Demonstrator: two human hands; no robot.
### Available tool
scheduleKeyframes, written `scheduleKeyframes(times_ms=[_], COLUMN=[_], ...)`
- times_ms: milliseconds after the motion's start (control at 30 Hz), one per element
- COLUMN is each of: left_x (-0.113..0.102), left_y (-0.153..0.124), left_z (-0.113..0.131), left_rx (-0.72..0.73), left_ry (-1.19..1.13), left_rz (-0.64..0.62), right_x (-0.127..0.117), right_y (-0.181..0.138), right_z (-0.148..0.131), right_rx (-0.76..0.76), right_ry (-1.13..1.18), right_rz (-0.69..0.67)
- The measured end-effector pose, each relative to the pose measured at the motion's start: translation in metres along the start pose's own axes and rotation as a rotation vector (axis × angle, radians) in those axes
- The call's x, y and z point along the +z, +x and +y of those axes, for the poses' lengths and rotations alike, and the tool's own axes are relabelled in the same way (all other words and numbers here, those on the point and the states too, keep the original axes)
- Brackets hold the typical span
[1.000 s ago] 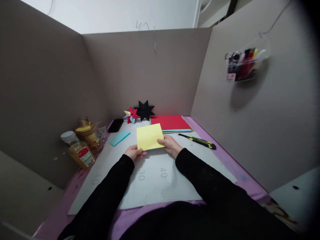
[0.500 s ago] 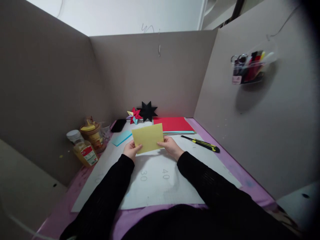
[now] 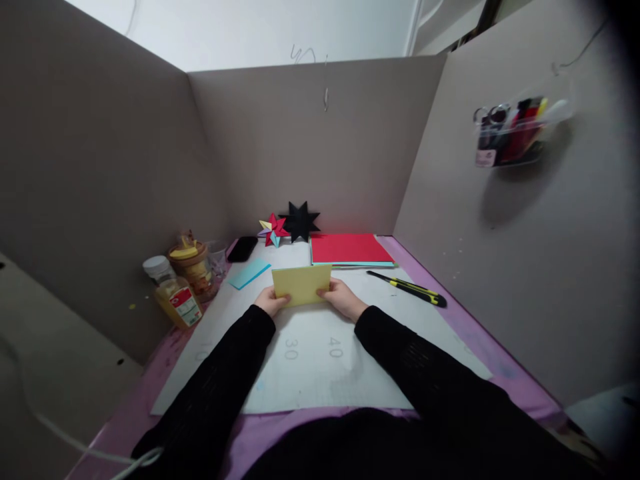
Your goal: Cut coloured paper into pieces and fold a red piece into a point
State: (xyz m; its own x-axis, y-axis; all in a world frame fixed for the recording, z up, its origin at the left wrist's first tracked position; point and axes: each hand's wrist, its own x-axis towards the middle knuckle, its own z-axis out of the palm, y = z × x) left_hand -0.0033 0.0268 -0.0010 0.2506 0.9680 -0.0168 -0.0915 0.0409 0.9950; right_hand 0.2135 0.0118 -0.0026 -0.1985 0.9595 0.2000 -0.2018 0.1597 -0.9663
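A yellow sheet of paper [image 3: 301,284] is folded over into a low strip above the white cutting mat [image 3: 320,360]. My left hand [image 3: 271,303] grips its lower left corner and my right hand [image 3: 341,298] grips its lower right corner. Both arms wear black sleeves. Just behind the paper lie a stack of red and teal sheets [image 3: 349,249] and a small blue sheet [image 3: 249,273].
A yellow-black utility knife [image 3: 409,288] lies right of my hands. A black paper star [image 3: 300,221] and a red multicoloured star [image 3: 273,229] stand by the back wall, next to a black phone [image 3: 242,249]. Jars and a bottle [image 3: 181,287] sit left. A tool pouch [image 3: 515,130] hangs on the right wall.
The yellow sheet, held flat a second ago, has been lifted and its far half brought toward me, so it now shows as a narrow folded strip. Both hands stayed on its near corners.
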Motion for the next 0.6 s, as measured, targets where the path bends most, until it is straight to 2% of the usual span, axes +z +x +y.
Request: scheduleKeyframes(times_ms=[300,467,600], left_x=[0.0028,0.0019,0.0037], left_y=[0.0031,-0.0002,-0.0029], left_z=[-0.0055,-0.0025,0.0008], left_rx=[0.048,-0.055,-0.148], left_ry=[0.139,-0.08,-0.194], left_rz=[0.069,0.029,0.026], right_x=[-0.0002,-0.0018,-0.0027], right_y=[-0.001,-0.0003,-0.0003], right_z=[0.0043,0.0003,-0.002], right_rx=[0.039,0.062,0.095], right_ry=[0.026,0.069,0.059], right_rz=[0.04,0.048,0.108])
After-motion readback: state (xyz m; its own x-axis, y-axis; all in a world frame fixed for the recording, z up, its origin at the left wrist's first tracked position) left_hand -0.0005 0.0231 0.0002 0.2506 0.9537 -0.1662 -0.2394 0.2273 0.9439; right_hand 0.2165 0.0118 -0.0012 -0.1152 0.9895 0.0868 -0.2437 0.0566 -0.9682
